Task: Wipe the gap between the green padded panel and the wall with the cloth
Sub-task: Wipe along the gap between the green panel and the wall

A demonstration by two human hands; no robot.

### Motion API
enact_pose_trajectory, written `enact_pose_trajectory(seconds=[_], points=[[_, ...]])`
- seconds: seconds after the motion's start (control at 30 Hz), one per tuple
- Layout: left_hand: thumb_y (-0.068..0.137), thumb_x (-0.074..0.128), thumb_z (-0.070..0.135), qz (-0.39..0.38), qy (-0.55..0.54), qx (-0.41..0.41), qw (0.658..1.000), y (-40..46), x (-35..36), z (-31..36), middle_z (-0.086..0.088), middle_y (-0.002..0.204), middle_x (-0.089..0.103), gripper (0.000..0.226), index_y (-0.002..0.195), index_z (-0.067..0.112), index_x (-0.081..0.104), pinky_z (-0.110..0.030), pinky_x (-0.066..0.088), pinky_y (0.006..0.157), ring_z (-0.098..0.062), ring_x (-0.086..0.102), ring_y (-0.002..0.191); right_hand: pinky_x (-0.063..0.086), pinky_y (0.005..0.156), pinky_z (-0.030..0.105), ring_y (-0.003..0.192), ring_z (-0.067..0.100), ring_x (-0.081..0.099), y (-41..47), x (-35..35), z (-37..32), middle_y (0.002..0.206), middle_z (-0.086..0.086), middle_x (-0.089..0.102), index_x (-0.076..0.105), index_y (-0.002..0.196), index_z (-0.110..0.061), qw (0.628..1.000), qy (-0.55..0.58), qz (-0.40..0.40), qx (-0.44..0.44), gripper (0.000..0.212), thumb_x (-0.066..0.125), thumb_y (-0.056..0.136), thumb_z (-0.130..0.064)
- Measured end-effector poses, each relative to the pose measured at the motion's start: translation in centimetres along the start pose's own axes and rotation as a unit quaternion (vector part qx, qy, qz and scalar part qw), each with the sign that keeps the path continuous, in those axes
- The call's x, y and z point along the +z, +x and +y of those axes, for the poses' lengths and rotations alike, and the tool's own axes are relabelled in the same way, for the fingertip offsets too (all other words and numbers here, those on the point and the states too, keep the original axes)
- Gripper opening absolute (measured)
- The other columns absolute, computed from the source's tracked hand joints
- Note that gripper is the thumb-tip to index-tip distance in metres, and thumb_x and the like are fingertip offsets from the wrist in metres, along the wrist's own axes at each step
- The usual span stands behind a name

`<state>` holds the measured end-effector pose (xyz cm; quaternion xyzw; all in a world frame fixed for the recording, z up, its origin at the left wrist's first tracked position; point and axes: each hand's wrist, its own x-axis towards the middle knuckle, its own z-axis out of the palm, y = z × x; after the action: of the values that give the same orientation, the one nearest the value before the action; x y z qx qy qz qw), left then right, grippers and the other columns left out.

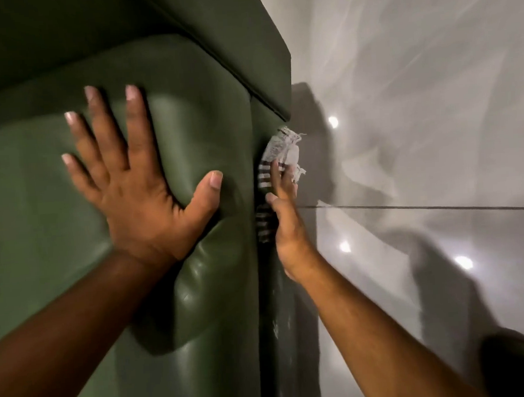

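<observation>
The green padded panel (188, 117) fills the left and centre of the head view. My left hand (137, 187) lies flat on it with fingers spread, denting the padding. My right hand (286, 215) reaches along the panel's right side edge where it meets the grey wall (418, 112). It holds a worn white cloth with dark stripes (278, 153), pressed between the fingers and the panel's side. Part of the cloth hangs below the thumb against the edge. The fingertips are partly hidden by the cloth.
A thicker green top section (245, 46) overhangs the padded panel just above the cloth. The glossy wall tiles show a horizontal grout line (424, 208), bright light reflections and shadows of my arms. A dark shape (516, 363) sits at the bottom right corner.
</observation>
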<state>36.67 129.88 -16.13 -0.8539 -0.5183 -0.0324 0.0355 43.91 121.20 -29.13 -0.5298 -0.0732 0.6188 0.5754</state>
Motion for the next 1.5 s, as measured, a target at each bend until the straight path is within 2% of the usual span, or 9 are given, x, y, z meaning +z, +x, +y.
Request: enact_pose_trajectory(seconds=[0.17,0.4,0.6,0.93,1.07,1.17,1.33,1.43,1.5], points=[[0.082,0.031,0.084,0.028,-0.031,0.031,0.999,-0.3,0.3,0.0,-0.027,0.164,0.013,0.109,0.157,0.005,0.018,-0.070,0.009,0.118,-0.047,0.011,0.153,-0.010,0.117,0.063,0.147,0.009,-0.021,2.2,-0.3,1.3,0.160,-0.023,-0.012,0.009,0.113,-0.083,0.997,-0.051,-0.004,-0.064,0.038,0.024,0.090,-0.058],[0.084,0.031,0.083,0.025,-0.049,0.050,0.997,0.0,0.8,-0.5,-0.026,0.165,0.012,0.110,0.157,0.002,0.016,-0.068,0.012,0.118,-0.044,0.010,0.154,0.002,0.121,0.060,0.151,0.021,-0.004,9.8,-1.8,2.3,0.165,-0.003,-0.004,-0.003,0.150,-0.032,0.992,-0.072,0.059,-0.088,0.067,0.022,0.091,-0.052],[0.087,0.032,0.080,0.041,-0.053,0.059,0.996,-0.2,0.9,-0.7,-0.026,0.165,0.013,0.106,0.157,0.003,0.015,-0.069,0.013,0.117,-0.044,0.011,0.153,0.007,0.124,0.051,0.151,0.017,0.003,4.6,-2.3,7.5,0.164,-0.001,0.003,0.007,0.148,-0.035,0.998,0.032,0.051,0.008,0.070,0.033,0.086,-0.053],[0.085,0.030,0.081,0.047,-0.036,0.057,0.997,-0.2,1.1,-0.5,-0.025,0.165,0.013,0.107,0.157,0.003,0.015,-0.069,0.010,0.118,-0.044,0.011,0.153,-0.005,0.120,0.059,0.150,0.017,-0.013,4.6,-0.5,5.2,0.164,-0.008,-0.003,0.001,0.134,-0.064,0.979,-0.126,0.039,-0.154,0.048,0.021,0.090,-0.062],[0.085,0.027,0.082,0.049,-0.032,0.054,0.997,-0.3,1.1,-0.2,-0.026,0.164,0.014,0.108,0.156,0.002,0.016,-0.068,0.009,0.118,-0.044,0.011,0.153,-0.005,0.122,0.047,0.147,0.008,-0.007,7.8,-0.3,2.3,0.163,0.003,0.006,0.008,0.146,-0.036,0.957,-0.174,0.058,-0.223,0.061,0.019,0.091,-0.061],[0.086,0.027,0.081,0.047,-0.034,0.053,0.997,-0.2,1.1,-0.4,-0.026,0.164,0.015,0.107,0.156,0.001,0.017,-0.068,0.011,0.118,-0.044,0.013,0.153,0.004,0.121,0.058,0.150,0.027,0.003,10.6,-0.9,0.9,0.164,0.007,0.008,0.013,0.151,-0.026,0.973,-0.161,0.075,-0.148,0.064,0.020,0.093,-0.051],[0.086,0.028,0.081,0.055,-0.034,0.048,0.997,-0.5,1.0,-0.6,-0.025,0.164,0.018,0.106,0.157,0.003,0.018,-0.067,0.014,0.117,-0.045,0.017,0.152,0.016,0.122,0.044,0.148,0.026,0.019,6.0,-2.5,5.3,0.162,0.008,0.019,0.015,0.151,-0.021,0.996,0.063,0.063,0.031,0.052,0.028,0.104,-0.038],[0.086,0.033,0.080,0.045,-0.043,0.054,0.997,-0.1,2.1,-2.0,-0.020,0.165,0.020,0.103,0.157,0.007,0.019,-0.064,0.016,0.119,-0.040,0.018,0.153,0.003,0.121,0.059,0.151,0.024,-0.001,1.7,-2.5,8.4,0.165,-0.001,0.005,0.009,0.151,-0.035,0.995,-0.036,0.055,0.080,0.069,0.024,0.089,-0.062],[0.085,0.037,0.080,0.034,-0.061,0.044,0.997,0.3,2.7,-3.0,-0.015,0.165,0.022,0.101,0.158,0.011,0.020,-0.060,0.018,0.120,-0.035,0.020,0.154,-0.009,0.118,0.061,0.149,0.022,-0.015,0.4,-2.1,8.6,0.164,-0.005,-0.009,0.001,0.149,-0.039,0.993,-0.098,0.032,0.061,0.070,0.020,0.085,-0.059]])
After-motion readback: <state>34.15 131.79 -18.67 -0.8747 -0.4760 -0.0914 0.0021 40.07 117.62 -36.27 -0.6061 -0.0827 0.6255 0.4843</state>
